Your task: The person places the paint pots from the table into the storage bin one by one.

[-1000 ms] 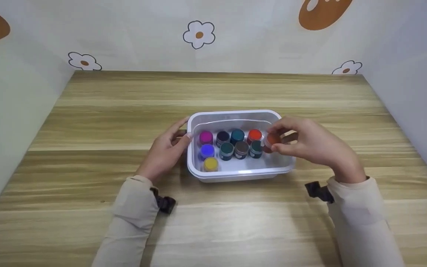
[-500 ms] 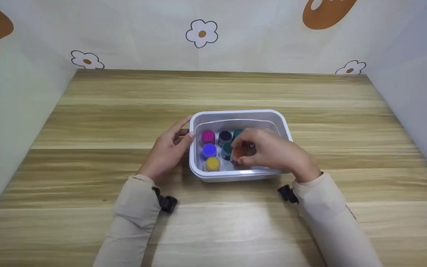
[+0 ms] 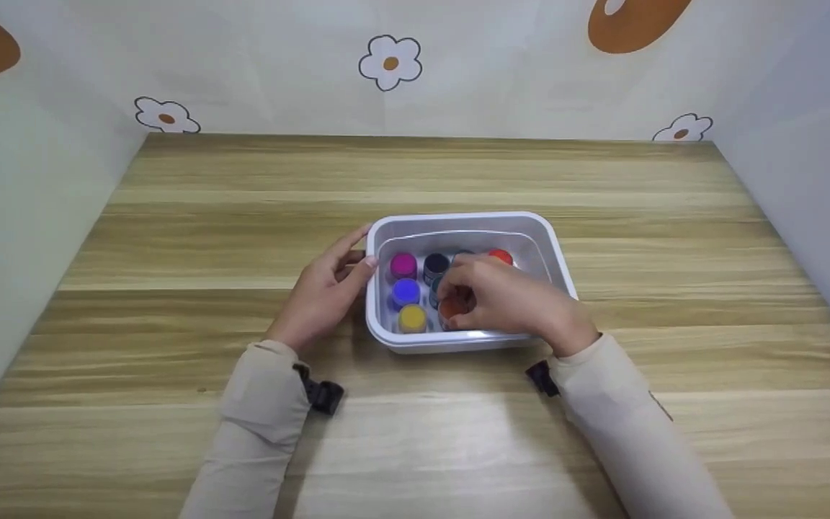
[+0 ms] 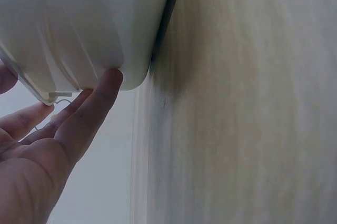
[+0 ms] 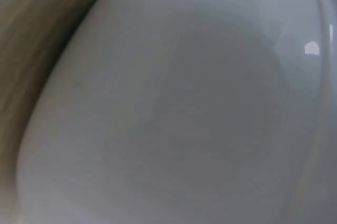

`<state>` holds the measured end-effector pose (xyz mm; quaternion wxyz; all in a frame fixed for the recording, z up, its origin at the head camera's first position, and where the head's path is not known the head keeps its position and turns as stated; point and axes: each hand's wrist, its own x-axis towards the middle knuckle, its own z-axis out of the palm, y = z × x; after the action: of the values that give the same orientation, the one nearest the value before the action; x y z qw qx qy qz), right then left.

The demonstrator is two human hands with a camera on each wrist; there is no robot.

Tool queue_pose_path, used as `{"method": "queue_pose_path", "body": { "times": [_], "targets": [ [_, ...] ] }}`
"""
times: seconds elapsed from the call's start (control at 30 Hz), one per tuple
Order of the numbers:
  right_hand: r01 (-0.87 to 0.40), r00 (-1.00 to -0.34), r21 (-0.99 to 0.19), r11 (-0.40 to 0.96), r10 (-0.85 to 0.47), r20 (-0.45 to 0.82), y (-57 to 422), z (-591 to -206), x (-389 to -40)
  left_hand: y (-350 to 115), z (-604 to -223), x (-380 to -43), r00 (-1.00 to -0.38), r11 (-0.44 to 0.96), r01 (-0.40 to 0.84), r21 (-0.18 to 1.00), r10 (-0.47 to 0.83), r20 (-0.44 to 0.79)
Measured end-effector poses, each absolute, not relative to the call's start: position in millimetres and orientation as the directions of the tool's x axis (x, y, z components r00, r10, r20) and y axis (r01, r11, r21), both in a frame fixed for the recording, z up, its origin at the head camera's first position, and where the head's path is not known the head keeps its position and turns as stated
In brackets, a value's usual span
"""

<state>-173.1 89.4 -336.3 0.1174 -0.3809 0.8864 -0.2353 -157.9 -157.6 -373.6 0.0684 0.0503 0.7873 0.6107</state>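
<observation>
A white plastic tub (image 3: 469, 215) holds small paint pots with coloured tops. Inside it, near the front wall, my right hand (image 3: 509, 292) pinches an orange-brown paint pot (image 3: 452, 308) between thumb and fingers. Just left of that pot sits a yellow one (image 3: 412, 318), with a blue pot (image 3: 405, 294) and a magenta pot (image 3: 403, 265) behind it. My left hand (image 3: 325, 292) steadies the tub's left end, thumb at the rim. In the left wrist view its extended fingers (image 4: 87, 113) touch the outer wall (image 4: 79, 18). The right wrist view shows only tub wall (image 5: 174, 108) and table.
A black-topped pot (image 3: 436, 267) and a red pot (image 3: 500, 256) stand along the tub's back; other pots are partly hidden under my right hand. The wood-grain table (image 3: 278, 180) surrounds the tub. A flower-patterned wall (image 3: 278, 65) rises behind.
My right hand has carried the orange-brown pot from the tub's right end leftward and toward the front, beside the yellow pot. The left hand keeps its place at the tub.
</observation>
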Motion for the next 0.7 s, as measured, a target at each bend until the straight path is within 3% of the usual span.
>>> {"method": "queue_pose_path", "body": {
  "times": [0.7],
  "targets": [
    [-0.568, -0.707, -0.496, 0.657, -0.698, -0.114, 85.5, -339.0, -170.8, -156.8, -373.4, -157.1, -0.987, 0.233, -0.011, 0.972, 0.153, -0.048]
  ]
}}
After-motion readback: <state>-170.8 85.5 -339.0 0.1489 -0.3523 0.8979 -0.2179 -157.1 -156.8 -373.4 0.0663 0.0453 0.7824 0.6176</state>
